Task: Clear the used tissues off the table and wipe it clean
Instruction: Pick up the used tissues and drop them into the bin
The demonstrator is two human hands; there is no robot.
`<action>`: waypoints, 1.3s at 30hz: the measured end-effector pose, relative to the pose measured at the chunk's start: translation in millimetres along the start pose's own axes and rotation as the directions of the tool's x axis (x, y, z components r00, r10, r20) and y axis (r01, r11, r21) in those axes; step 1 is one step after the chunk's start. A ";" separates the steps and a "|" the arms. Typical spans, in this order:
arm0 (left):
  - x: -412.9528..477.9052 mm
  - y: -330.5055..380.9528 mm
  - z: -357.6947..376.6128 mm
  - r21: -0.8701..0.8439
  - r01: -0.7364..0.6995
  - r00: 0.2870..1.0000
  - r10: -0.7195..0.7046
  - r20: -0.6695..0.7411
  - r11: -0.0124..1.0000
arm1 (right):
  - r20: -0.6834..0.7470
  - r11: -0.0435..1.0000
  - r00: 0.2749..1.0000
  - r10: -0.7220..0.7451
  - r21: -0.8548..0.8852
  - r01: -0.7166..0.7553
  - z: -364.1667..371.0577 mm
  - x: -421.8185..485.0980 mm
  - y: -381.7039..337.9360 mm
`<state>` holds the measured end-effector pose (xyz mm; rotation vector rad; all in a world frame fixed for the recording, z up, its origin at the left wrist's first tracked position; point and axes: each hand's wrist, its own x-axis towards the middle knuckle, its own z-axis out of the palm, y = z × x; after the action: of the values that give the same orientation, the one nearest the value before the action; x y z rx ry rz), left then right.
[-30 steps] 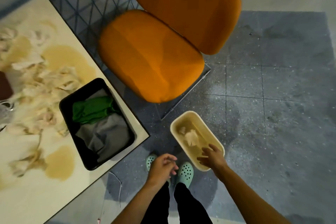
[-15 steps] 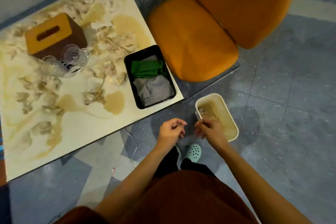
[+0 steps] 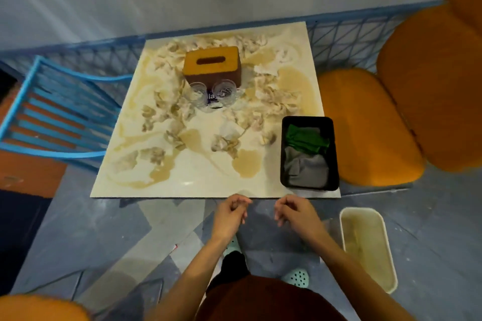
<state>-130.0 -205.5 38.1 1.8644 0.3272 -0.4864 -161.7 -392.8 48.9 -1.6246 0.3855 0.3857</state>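
Observation:
The cream table [image 3: 198, 185] is strewn with several crumpled, stained used tissues [image 3: 224, 142] and brown liquid puddles [image 3: 246, 163]. A black tray [image 3: 309, 120] at its right front corner holds a green cloth [image 3: 305, 138] and a grey cloth [image 3: 305, 169]. My left hand [image 3: 230, 212] and my right hand [image 3: 296, 212] hover side by side just in front of the table's near edge, fingers loosely curled, holding nothing. A cream bin [image 3: 366, 247] stands on the floor to my right.
A brown tissue box [image 3: 211, 64] and two clear glasses [image 3: 211, 92] stand at the table's back centre. An orange chair [image 3: 391, 122] is at the right, a blue slatted chair [image 3: 60, 109] at the left. A wall runs behind the table.
My view has swung from the floor bin up to the table. My right hand has left the bin, and both hands have risen to the table's near edge.

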 end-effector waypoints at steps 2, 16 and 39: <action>3.1 -5.4 -25.0 -0.039 0.011 0.999 -0.012 -0.035 0.999 | 0.046 0.999 0.999 -0.020 -0.026 0.021 22.1 16.4 -10.9; 84.0 -31.4 -249.9 0.016 0.028 0.975 -0.024 -0.219 0.999 | 0.200 0.951 0.980 0.000 -0.302 0.061 220.9 125.8 -91.8; 211.4 -90.1 -382.4 0.734 0.029 0.968 0.163 -0.189 0.678 | 0.650 -0.085 0.745 -0.153 -0.759 0.645 370.5 267.1 -127.5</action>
<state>80.1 182.6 -27.7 2.7404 0.2307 -0.3587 126.2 -18.5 5.2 -2.8548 -1.0584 0.4794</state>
